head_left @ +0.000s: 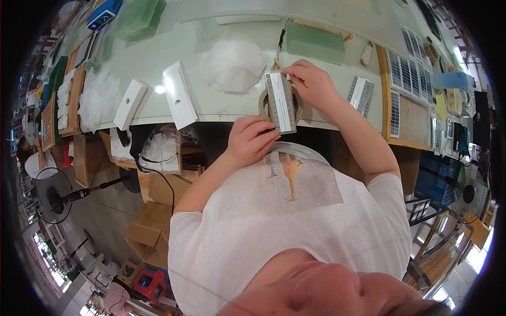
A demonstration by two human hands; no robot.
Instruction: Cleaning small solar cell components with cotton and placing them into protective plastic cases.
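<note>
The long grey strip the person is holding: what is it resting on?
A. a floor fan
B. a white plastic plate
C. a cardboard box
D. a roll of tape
D: the grey strip lies across a brownish roll of tape at the table edge, steadied by the left hand and right hand.

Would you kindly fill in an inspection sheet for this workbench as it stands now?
Surface: pale green bench top, crowded.
Job's things: long grey ribbed strip lying across a tape roll at the bench edge.
Clutter: white brackets, clear bags, green blocks, a second strip.
Hands: left hand grips the strip's near end; right hand pinches its far end.
Cables: black lead hanging under the bench.
Surroundings: floor fan, cardboard boxes.
</note>
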